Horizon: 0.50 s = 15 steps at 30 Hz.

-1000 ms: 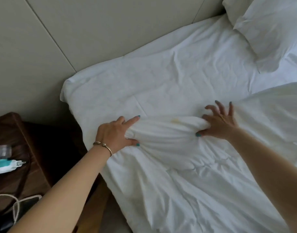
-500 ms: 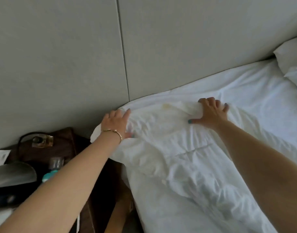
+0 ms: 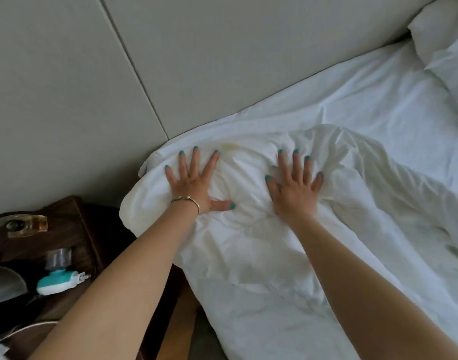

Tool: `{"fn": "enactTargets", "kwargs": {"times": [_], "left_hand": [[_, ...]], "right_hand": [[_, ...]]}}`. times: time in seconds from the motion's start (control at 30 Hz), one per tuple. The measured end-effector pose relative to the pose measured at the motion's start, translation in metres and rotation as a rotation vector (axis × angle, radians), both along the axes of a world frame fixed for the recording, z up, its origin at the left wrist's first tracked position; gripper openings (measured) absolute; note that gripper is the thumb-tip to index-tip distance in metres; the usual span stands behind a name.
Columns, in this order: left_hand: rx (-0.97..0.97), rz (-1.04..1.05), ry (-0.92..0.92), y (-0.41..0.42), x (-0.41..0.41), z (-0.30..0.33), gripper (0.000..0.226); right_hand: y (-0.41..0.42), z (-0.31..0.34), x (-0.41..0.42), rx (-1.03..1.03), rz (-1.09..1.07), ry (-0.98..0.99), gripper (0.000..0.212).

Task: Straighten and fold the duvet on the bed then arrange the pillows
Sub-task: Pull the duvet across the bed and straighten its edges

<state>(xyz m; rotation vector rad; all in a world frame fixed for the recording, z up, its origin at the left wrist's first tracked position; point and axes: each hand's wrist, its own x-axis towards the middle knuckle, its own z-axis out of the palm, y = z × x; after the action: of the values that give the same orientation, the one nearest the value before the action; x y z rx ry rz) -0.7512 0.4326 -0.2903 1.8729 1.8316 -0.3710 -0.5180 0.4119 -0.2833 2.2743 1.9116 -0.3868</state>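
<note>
Both hands have let go since a moment ago: earlier they gripped the bunched top edge of the white crumpled cotton duvet point(image 3: 261, 229) and carried it up toward the grey padded headboard wall point(image 3: 92, 100); now they lie flat on it. Left to right: dark wooden bedside table point(image 3: 74, 229) at lower left, carrying a teal-and-white small device point(image 3: 59, 281) and a clear glass object I cannot identify; left hand point(image 3: 194, 183), thin gold bangle at the wrist, fingers straight and spread wide, palm down on the duvet's corner where it sits at the mattress corner, just beside the headboard; right hand point(image 3: 295, 188), fingers likewise straight and somewhat apart, pressing into a puckered ridge of cloth. Neither hand pinches fabric. Judgement: the pull-up stroke is done and smoothing has begun, so the straightening step is under way, folding and pillows not yet reached. Duvet itself: top edge reaches the head of the bed on the left only, then slants away rightward, leaving bare white fitted sheet point(image 3: 352, 100) showing; surface heavily creased, a faint yellowish mark near the left fingertips, loose soft folds trailing lower right. White plump pillows point(image 3: 440, 42) sit at far upper right, well apart from the hands, untouched
</note>
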Motion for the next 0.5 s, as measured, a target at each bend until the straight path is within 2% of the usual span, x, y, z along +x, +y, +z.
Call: {"fn": "enactTargets", "kwargs": {"times": [0.13,0.2,0.27,0.37,0.5], "left_hand": [[0.063,0.012,0.079,-0.012,0.017,0.011,0.123],[0.183,0.088,-0.013,-0.034,0.033,0.018,0.103],[0.22,0.121,-0.125,-0.071,0.049,0.024,0.079],[0.082,0.012,-0.187,-0.151,0.075,0.031,0.065],[-0.131,-0.252,-0.182,-0.246,0.127,0.055,0.072]], "right_hand": [[-0.027,0.01,0.007,-0.003,0.048,0.122,0.064],[-0.051,0.02,0.023,-0.073,0.101,0.181,0.058],[-0.089,0.034,0.045,-0.142,0.081,0.24,0.056],[-0.161,0.056,0.082,-0.166,-0.049,0.2,0.055],[-0.259,0.089,0.123,-0.282,-0.234,-0.033,0.068]]}}
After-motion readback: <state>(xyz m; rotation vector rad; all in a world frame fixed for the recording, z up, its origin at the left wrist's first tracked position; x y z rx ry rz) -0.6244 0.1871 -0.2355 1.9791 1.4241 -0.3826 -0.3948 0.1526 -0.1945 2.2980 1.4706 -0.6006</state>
